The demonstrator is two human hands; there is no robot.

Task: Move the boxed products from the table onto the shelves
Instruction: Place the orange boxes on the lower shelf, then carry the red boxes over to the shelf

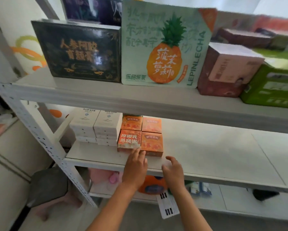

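Placement looks to be the step in hand: four orange boxes (140,135) sit in a square block toward the left end of the middle shelf (223,154), touching the stacked white boxes (96,127) on their left. The left hand (136,165) lies with straight fingers against the front faces of the two nearest orange boxes, near the shelf's front edge. The right hand (173,170) hovers just beside it, fingers loosely spread, holding nothing. Next, I judge, a nudge to square the block, then a return for more boxes.
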